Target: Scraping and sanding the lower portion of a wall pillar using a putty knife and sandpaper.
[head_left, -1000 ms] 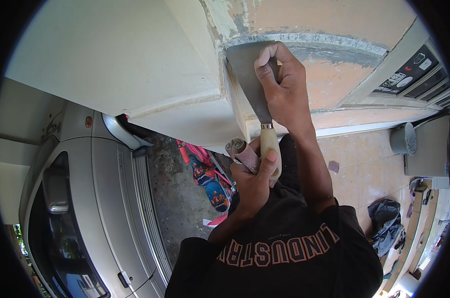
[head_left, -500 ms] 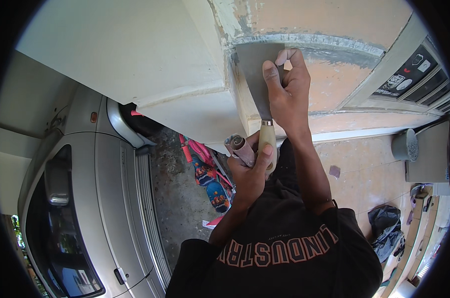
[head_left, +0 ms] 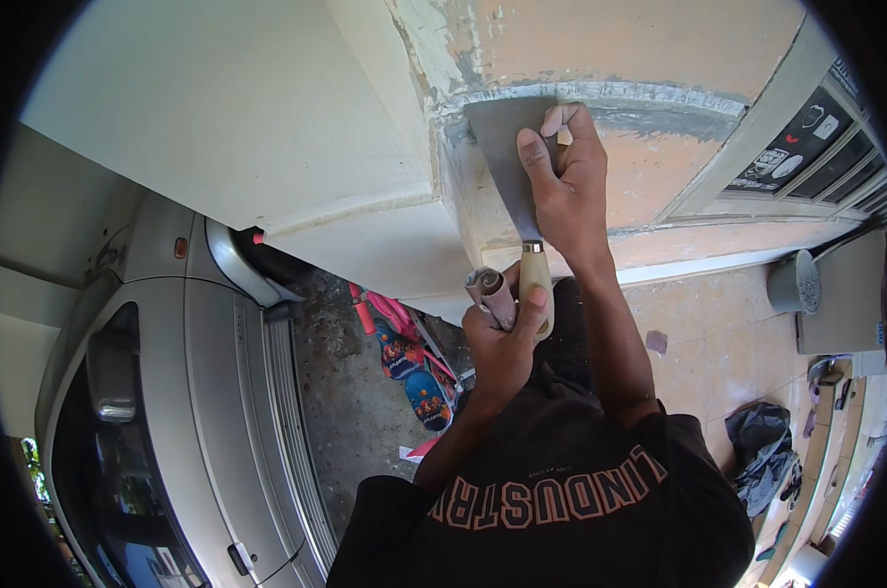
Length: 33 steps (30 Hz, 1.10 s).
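A wide putty knife with a grey blade [head_left: 510, 147] and a cream handle points up at the wall in front of me. My left hand [head_left: 502, 358] is closed round the handle, its thumb lying along it. A rolled piece of sandpaper [head_left: 492, 299] is tucked into the same hand, beside the handle. Higher up, my right hand [head_left: 575, 191] grips the right edge of the blade, with the thumb on its face and the fingers curled. The blade's top edge lies near a grey and white filler band [head_left: 659, 108] on the peach wall [head_left: 649, 49].
A white column [head_left: 267, 118] juts out at the left, above a silver car [head_left: 218, 412]. Pink items and patterned blue footwear-like things [head_left: 428, 400] lie on the concrete. On the right are a window [head_left: 806, 147], a grey bucket [head_left: 794, 284] and a black plastic bag [head_left: 762, 446].
My left hand, with the knife handle and sandpaper roll, sits slightly farther right and lower in view. My right hand stays at the blade. The surroundings shift slightly.
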Each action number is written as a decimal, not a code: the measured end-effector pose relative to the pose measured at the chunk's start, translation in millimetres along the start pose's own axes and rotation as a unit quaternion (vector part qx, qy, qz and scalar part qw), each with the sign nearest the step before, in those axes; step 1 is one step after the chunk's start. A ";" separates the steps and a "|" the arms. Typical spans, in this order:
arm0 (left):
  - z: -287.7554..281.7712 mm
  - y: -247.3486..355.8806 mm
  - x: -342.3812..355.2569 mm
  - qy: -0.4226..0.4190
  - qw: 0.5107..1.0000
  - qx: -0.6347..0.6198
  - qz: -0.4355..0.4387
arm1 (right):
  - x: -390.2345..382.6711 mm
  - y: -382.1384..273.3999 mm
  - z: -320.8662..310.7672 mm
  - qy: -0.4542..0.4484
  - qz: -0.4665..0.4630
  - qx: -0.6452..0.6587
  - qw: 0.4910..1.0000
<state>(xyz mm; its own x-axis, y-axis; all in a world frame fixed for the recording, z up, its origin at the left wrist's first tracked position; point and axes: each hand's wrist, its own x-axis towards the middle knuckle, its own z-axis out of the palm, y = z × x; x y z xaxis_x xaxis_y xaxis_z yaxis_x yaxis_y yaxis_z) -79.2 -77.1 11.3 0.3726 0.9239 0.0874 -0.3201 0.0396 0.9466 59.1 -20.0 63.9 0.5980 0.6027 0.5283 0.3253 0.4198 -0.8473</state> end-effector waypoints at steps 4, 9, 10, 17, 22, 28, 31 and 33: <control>2.5 -24.1 12.0 -0.042 0.997 0.059 0.004 | 3.6 0.1 -5.2 0.010 0.003 0.001 1.000; 6.6 -29.5 21.2 -0.048 0.999 0.010 0.007 | 6.9 1.8 -4.4 0.003 -0.026 -0.031 0.999; 7.8 -26.0 21.0 -0.047 0.999 0.012 0.005 | 8.0 2.8 -3.9 0.000 -0.021 -0.013 1.000; 7.3 -9.6 -7.3 -0.035 0.999 0.021 0.015 | -24.7 -18.2 -22.7 0.001 0.099 0.083 0.992; 4.4 -12.5 -9.6 -0.108 0.993 -0.006 -0.047 | -89.4 6.2 -64.4 -0.139 0.050 0.045 0.988; 1.7 -48.7 -16.2 -0.255 0.948 -0.059 -0.182 | -142.5 -3.4 -98.9 -0.121 0.119 0.082 0.982; 14.4 -47.9 -19.4 -0.350 0.929 0.114 -0.038 | -152.1 -4.9 -111.5 -0.041 0.104 -0.001 0.994; 21.7 -52.2 -23.9 -0.304 0.944 0.130 -0.008 | -152.3 -13.4 -116.9 -0.012 0.133 -0.026 0.991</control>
<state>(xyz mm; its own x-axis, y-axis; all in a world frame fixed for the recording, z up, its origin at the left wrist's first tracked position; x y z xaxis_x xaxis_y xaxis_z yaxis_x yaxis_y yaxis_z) -52.4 -109.5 -33.5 0.8322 0.5313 0.1586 -0.1138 -0.1161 0.9867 49.3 -196.7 -11.6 0.6500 0.7036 0.2873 0.1964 0.2096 -0.9579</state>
